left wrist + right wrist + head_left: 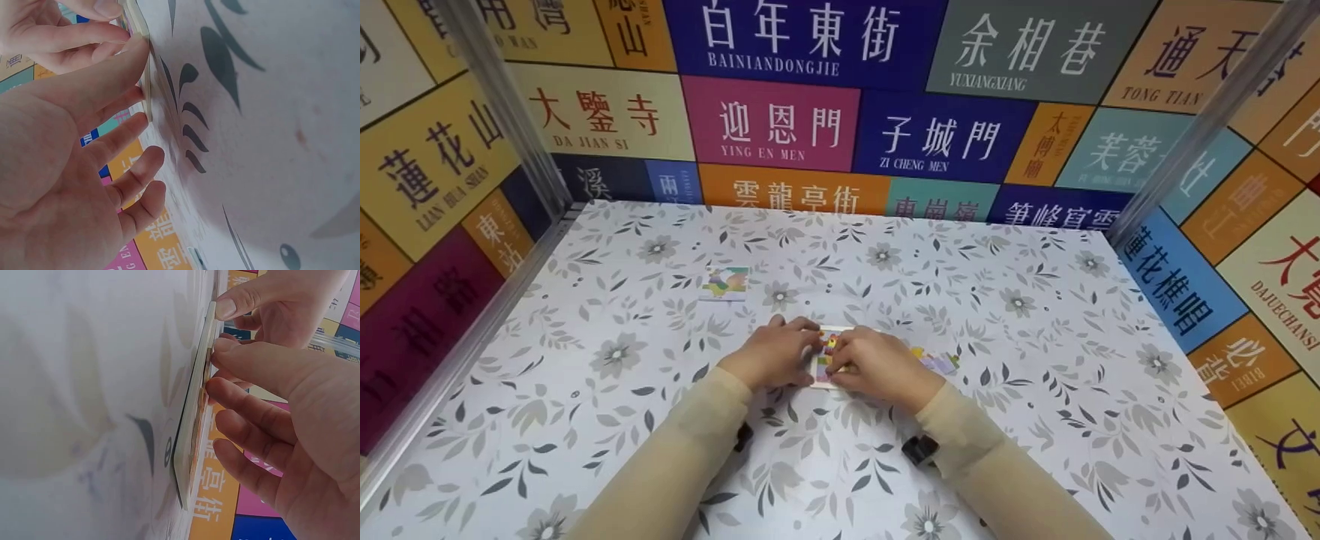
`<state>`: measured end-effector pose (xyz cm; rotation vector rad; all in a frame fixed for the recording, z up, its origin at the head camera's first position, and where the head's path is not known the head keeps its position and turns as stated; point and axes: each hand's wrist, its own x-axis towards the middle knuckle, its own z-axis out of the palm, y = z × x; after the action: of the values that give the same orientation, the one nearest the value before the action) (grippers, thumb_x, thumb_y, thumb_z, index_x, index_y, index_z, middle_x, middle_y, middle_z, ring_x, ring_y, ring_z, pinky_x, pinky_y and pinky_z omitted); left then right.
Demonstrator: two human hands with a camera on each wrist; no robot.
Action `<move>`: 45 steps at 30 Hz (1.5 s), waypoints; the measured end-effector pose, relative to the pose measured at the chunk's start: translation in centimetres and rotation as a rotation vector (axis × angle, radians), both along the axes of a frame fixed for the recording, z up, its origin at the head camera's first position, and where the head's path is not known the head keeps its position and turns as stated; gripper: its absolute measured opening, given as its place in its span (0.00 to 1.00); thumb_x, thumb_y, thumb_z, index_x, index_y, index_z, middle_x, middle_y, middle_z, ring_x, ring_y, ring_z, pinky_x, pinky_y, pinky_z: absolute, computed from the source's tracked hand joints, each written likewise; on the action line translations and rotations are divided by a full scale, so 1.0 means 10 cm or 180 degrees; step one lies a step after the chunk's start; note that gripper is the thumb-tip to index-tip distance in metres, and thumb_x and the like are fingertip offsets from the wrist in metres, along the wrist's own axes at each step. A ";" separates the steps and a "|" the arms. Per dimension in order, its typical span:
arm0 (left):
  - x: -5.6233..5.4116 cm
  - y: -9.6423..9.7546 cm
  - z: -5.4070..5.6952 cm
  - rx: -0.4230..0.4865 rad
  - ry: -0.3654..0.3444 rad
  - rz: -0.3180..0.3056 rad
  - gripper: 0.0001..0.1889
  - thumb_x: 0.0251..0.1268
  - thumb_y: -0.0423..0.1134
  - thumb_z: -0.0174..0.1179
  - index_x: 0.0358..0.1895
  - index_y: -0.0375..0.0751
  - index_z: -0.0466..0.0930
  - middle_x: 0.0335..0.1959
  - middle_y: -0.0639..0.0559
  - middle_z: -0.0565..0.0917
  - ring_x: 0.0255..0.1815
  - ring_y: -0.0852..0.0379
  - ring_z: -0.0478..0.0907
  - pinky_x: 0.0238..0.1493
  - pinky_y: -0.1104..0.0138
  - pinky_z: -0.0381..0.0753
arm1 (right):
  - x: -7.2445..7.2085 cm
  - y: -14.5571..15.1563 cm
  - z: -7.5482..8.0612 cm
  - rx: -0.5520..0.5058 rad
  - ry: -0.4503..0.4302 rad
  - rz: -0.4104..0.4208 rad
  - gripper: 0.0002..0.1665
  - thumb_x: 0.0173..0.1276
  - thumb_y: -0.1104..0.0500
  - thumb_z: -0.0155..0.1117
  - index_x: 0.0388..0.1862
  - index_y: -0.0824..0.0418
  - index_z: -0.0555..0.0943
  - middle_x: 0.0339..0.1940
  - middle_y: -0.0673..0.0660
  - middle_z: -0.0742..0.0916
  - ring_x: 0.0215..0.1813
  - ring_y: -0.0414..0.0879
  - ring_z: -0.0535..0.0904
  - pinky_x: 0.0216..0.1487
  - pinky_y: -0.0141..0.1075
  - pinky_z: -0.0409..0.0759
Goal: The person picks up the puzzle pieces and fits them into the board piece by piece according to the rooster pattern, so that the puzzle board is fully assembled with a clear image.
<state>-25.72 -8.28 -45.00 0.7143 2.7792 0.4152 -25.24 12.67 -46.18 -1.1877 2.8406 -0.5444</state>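
On the table lies a small jigsaw puzzle board [826, 381] with a pale rim and colourful pieces inside, partly covered by both hands. My left hand [778, 352] is at its left side; in the left wrist view, the thumb [138, 56] touches the board's edge and the other fingers are loosely bent. My right hand [881, 367] reaches over the board. In the right wrist view its thumb [228, 346] and fingertips touch the board's face, the remaining fingers relaxed. Any piece under these fingertips is hidden. Several loose puzzle pieces [941, 364] lie just right of the right hand.
A joined patch of puzzle pieces [725, 283] lies farther back on the left. The table [1035, 450] has a white cover with grey flowers and leaves. Panels with large Chinese lettering [780, 124] enclose its back and sides, with clear corner posts [1192, 112].
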 end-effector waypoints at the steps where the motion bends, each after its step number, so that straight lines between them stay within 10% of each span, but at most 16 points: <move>1: 0.00 0.00 0.00 -0.0010 0.0002 0.0006 0.25 0.59 0.46 0.76 0.59 0.47 0.83 0.75 0.49 0.72 0.66 0.38 0.70 0.63 0.49 0.75 | 0.00 0.00 0.00 0.0009 -0.0021 -0.0008 0.04 0.65 0.55 0.75 0.38 0.49 0.93 0.42 0.45 0.87 0.47 0.43 0.81 0.49 0.39 0.82; 45: -0.01 0.03 0.01 -0.0077 0.0004 0.0058 0.23 0.60 0.53 0.73 0.57 0.48 0.85 0.74 0.51 0.73 0.66 0.41 0.70 0.64 0.49 0.74 | -0.02 0.29 0.07 -0.0204 -0.0106 -0.0252 0.06 0.66 0.54 0.74 0.42 0.48 0.92 0.42 0.44 0.87 0.45 0.41 0.80 0.48 0.39 0.81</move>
<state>-25.78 -7.94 -44.94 0.6847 2.7889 0.3841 -25.48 15.59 -45.50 -1.0680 2.8728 -0.6571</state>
